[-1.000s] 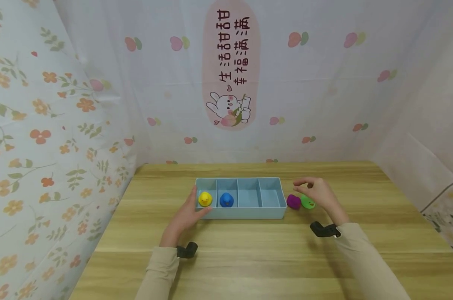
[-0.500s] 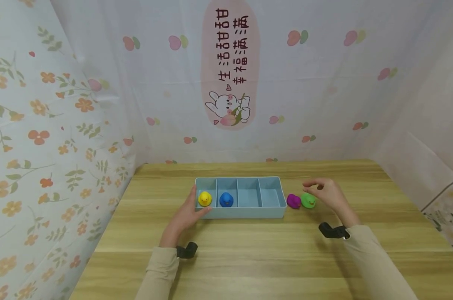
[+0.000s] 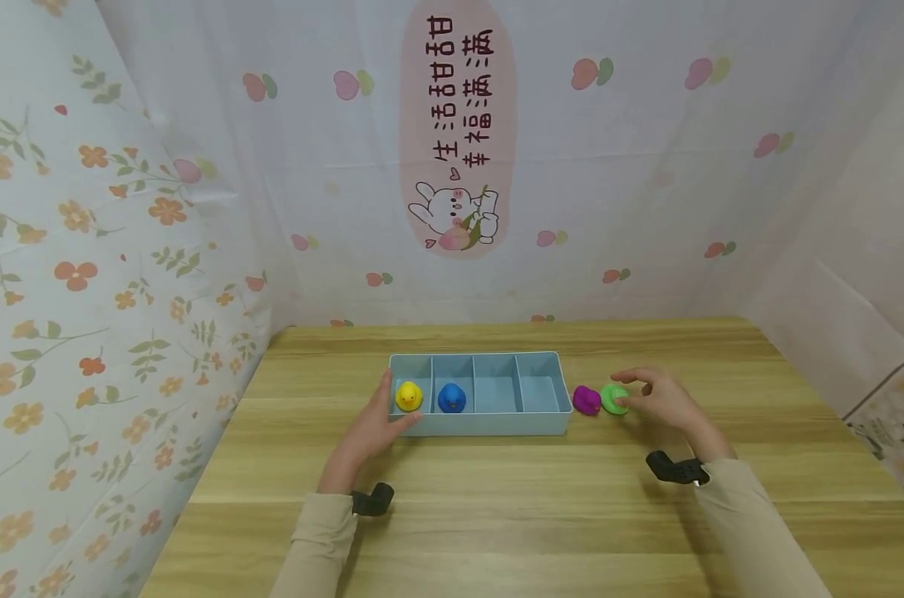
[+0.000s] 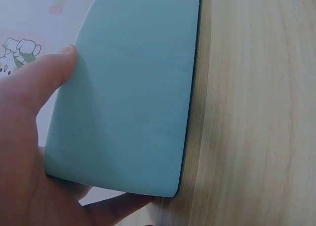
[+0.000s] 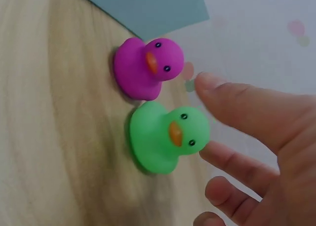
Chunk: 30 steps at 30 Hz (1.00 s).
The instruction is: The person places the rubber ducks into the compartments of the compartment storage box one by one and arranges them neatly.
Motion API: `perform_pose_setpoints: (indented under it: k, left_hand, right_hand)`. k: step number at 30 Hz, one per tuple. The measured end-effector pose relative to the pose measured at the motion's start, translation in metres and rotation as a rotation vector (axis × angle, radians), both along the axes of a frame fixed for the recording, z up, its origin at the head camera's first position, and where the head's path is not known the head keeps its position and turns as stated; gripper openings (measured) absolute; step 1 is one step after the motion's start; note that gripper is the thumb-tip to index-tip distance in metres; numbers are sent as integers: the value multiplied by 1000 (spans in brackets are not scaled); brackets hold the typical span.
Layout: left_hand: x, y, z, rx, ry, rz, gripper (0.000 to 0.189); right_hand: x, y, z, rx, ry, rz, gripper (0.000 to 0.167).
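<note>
My left hand (image 3: 368,428) grips the left end of a light blue divided box (image 3: 489,424). In the left wrist view the thumb lies on the upper rim of the box's wall (image 4: 128,97), and other fingers wrap its end. A yellow rubber duck (image 3: 409,396) sits in the leftmost compartment; a blue rubber duck (image 3: 452,398) sits in the one beside it. Right of the box, a purple rubber duck (image 5: 136,70) and a green rubber duck (image 5: 155,137) stand close together. My right hand (image 3: 665,400) is at the green duck, thumb and fingers spread apart around its head side.
The wooden table (image 3: 452,515) extends in front of the box and to both sides. A printed cloth (image 3: 332,208) hangs behind it, and a flowered cloth (image 3: 85,332) borders the left. The box's two right compartments show bare floors.
My right hand has moved right, away from above the purple duck, and then lowered to the green duck. The left hand and the box have stayed in place.
</note>
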<state>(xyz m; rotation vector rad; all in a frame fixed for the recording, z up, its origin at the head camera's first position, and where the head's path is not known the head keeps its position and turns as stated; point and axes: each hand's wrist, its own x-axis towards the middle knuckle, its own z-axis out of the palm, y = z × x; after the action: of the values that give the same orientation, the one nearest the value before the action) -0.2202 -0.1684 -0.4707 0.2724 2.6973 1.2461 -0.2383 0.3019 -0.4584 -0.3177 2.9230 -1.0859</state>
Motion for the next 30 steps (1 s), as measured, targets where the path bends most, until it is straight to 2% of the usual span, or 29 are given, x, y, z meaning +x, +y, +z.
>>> perform_pose_setpoints:
  k: [4, 9, 12, 18, 30]
  left_hand:
    - [0, -1, -1, -6, -1, -1, 101]
    - [0, -2, -2, -8, -1, -5, 101]
    - [0, -2, -1, -8, 1, -7, 101]
    - [2, -1, 2, -14, -3, -10, 102]
    - [-2, -1, -2, -10, 8, -6, 98]
  right_hand:
    - [0, 4, -10, -36, -12, 62, 49]
    - [-2, 6, -19, -66, -45, 94, 52]
    - [-4, 5, -23, -63, -27, 106, 52]
    - [-4, 5, -28, -61, -52, 66, 51]
    - [-7, 3, -31, -55, -71, 13, 45]
